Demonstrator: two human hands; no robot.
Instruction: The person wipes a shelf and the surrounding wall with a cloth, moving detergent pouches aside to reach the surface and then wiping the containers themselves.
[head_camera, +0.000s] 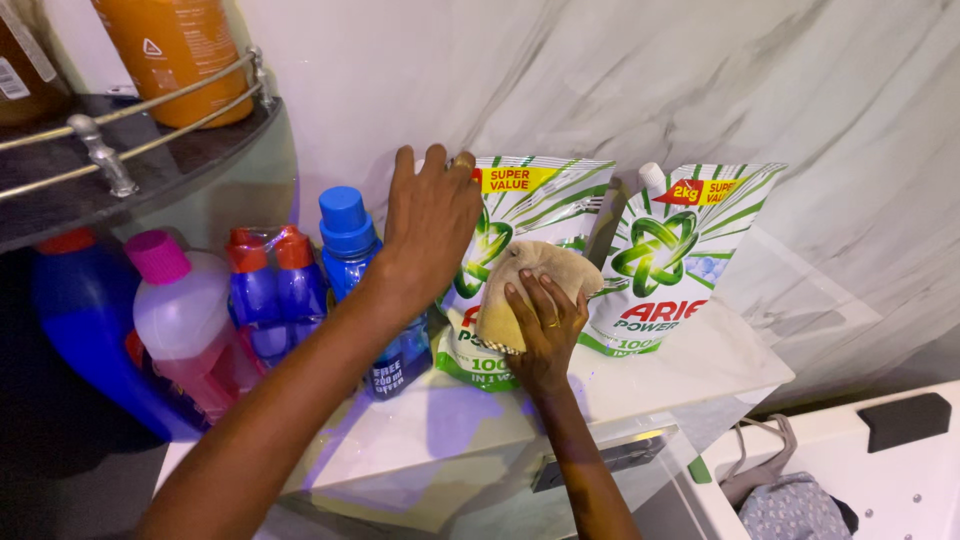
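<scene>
My left hand (430, 225) rests on the top left corner of a green and white detergent pouch (520, 215) standing on a white ledge (690, 365). Its fingers are spread over the pouch's top edge. My right hand (545, 335) presses a folded tan cloth (525, 275) against the front of that same pouch. A second, matching pouch (670, 255) stands just to the right, leaning on the marble wall.
Left of the pouches stand a blue-capped bottle (350, 240), a twin pack of small blue bottles with red caps (270, 285), a pink bottle (185, 320) and a large blue jug (85, 320). A corner shelf (130, 170) above holds an orange bottle (180, 50). Clothes (790, 505) lie in a white tub at the lower right.
</scene>
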